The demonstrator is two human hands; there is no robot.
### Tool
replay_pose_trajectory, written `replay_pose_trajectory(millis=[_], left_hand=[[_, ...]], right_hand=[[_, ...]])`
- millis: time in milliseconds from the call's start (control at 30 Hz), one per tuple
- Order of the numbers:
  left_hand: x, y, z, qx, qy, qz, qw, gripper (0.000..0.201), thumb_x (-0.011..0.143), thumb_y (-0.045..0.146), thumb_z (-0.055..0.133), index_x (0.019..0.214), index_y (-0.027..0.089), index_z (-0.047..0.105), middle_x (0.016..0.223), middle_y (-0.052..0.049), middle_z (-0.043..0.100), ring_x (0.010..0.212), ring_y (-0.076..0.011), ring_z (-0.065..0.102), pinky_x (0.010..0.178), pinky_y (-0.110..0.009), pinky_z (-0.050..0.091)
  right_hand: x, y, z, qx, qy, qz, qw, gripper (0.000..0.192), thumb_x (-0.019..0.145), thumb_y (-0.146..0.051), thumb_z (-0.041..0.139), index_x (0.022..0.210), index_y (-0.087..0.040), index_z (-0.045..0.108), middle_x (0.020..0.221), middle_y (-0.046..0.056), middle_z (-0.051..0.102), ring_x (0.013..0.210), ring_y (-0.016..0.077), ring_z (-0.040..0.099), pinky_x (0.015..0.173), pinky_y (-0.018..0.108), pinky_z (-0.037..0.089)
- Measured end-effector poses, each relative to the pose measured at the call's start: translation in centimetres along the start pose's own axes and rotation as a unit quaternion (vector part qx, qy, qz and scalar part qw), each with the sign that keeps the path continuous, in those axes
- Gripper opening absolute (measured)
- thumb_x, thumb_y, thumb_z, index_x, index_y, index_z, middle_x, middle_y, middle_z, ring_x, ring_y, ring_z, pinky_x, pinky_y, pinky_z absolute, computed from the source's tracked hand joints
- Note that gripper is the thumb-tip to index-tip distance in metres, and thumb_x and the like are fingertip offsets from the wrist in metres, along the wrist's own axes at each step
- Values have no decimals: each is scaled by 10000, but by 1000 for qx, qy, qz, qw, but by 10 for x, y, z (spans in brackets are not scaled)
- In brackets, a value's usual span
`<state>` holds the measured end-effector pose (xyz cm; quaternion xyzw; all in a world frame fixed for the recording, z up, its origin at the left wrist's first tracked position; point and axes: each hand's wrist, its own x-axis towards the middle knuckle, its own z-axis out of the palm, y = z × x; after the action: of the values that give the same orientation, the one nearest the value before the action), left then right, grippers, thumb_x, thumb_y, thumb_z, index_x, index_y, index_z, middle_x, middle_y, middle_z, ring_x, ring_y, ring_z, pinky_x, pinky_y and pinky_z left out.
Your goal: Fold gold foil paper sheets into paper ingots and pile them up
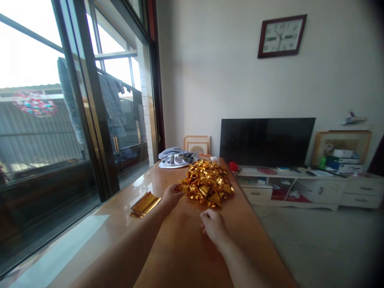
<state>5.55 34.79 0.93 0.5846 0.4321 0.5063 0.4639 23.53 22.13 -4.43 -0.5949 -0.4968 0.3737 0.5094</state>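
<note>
On the long wooden table (186, 256), toward its far half, a heap of folded gold foil pieces (207, 183), shiny and loosely piled. Left hand (171, 196) stretched forward, fingers closed on a piece at the heap's near left edge, touching the pile. Right hand (213, 225) resting just short of the heap, curled into a loose fist and apart from the foil; whether something small sits inside the curl cannot be told. Near the left hand, toward the window side, a flat stack of gold foil sheets (145, 204), lying close to the table's left rim. Farther back, a bundle of grey cloth (177, 157) and a framed picture (197, 144) against the wall; off to the right, a dark television (266, 141) on a low white cabinet (318, 188), a wall clock (281, 36) above. Likely trouble: pulling at the edge piece could drag neighbours along and spill the loose heap, since nothing steadies it. Thin foil probably creases or tears under a hard pinch. Flat sheets near the rim could slide off the glossy surface if brushed by the left forearm.
</note>
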Motion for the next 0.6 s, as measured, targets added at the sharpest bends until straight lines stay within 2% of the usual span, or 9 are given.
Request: replay_pose_trajectory(millis=[200, 400, 600], left_hand=[[22, -5, -1, 15, 27, 24, 999, 446, 552, 141, 847, 975, 161, 709, 894, -56, 733, 828, -192, 665, 766, -268, 472], [38, -6, -6, 18, 56, -4, 998, 266, 606, 237, 834, 808, 139, 691, 701, -40, 685, 664, -166, 615, 600, -240, 425], [62, -7, 2, 4, 51, -33, 998, 234, 681, 291, 816, 749, 127, 664, 605, -19, 622, 566, -135, 556, 522, -242, 388]], right_hand=[[0, 0, 0, 4, -6, 0, 1000, 216, 869, -361, 533, 735, -198, 578, 561, -6, 615, 424, 118, 528, 430, 208, 370], [1, 2, 0, -1, -4, -1, 1000, 210, 869, -361, 527, 728, -208, 559, 562, -8, 608, 422, 123, 518, 421, 212, 363], [3, 8, 0, -19, -5, -14, 1000, 236, 885, -361, 501, 723, -204, 572, 573, -1, 615, 470, 129, 542, 433, 210, 338]])
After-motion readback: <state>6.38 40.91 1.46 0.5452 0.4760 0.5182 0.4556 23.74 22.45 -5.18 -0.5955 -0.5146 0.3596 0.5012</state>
